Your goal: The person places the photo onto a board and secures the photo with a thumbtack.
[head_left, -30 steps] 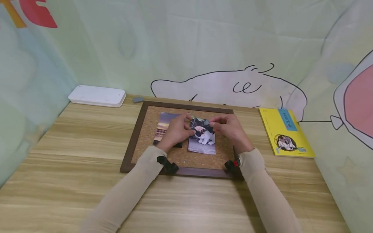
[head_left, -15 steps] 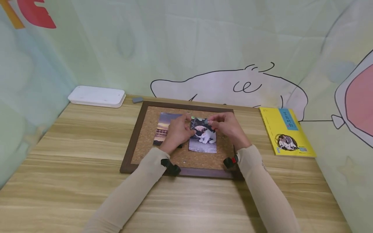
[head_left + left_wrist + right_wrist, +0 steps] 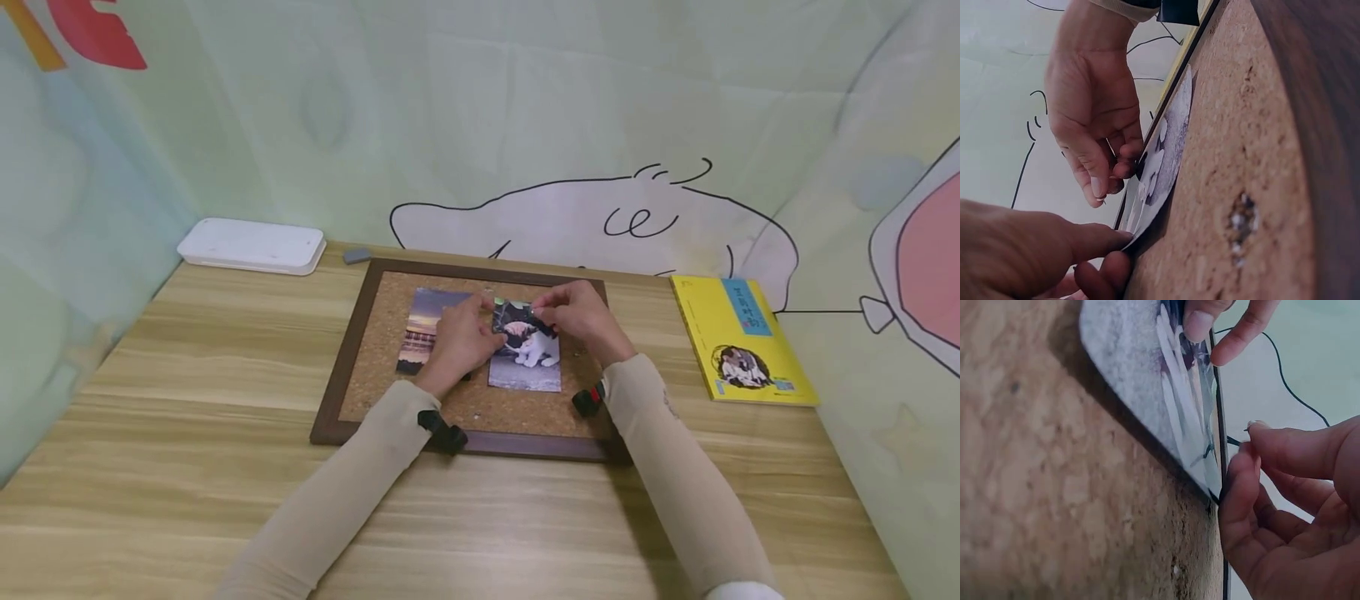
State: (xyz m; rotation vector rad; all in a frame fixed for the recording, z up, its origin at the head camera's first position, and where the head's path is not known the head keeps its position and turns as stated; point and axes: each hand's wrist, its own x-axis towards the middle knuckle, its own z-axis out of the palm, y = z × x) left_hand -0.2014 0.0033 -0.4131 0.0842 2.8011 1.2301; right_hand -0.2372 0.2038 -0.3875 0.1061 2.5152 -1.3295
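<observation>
My left hand [image 3: 467, 337] grips the left edge of a cat photo [image 3: 534, 367], its thumb on the picture near the upper left. In the left wrist view the photo [image 3: 1169, 144] bows up off the cork board [image 3: 375, 375]. My right hand [image 3: 581, 315] is at the photo's upper right corner. Between its thumb and fingertips it pinches a thumbtack [image 3: 1247, 429], mostly hidden, with a thin pointed tip showing. A sunset photo [image 3: 418, 343] lies on the cork to the left, partly covered by my left hand.
A dark wooden frame [image 3: 348, 358] edges the board on the table [image 3: 187, 400]. A small shiny thing [image 3: 1243, 219] sits on the cork below the photos. A white case [image 3: 251, 246] and a grey block [image 3: 357, 256] stand back left, a yellow book [image 3: 701, 333] right.
My right hand has edged left and up over the photo's upper right corner. The cat photo has shifted slightly up; my left hand stays on its edge.
</observation>
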